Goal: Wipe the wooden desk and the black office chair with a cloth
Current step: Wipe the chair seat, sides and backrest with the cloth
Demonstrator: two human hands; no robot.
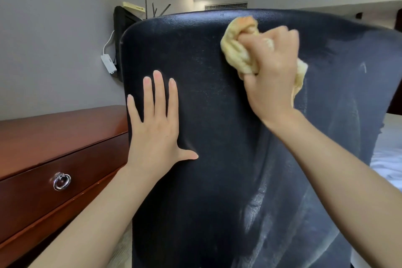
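My right hand (269,67) – fist bunched round cloth (236,50), pressing it high on chair (213,115) back. My left hand (154,124) – flat, fingers spread, bracing back. Step: chair wipe, upper area. Next, likely: sweep down over dull streaks. Desk (54,137) at left, beside chair.

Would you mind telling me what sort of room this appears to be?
Probably a hotel room or bedroom: white bedding at the right, a wooden desk against the wall, and an air vent up high.
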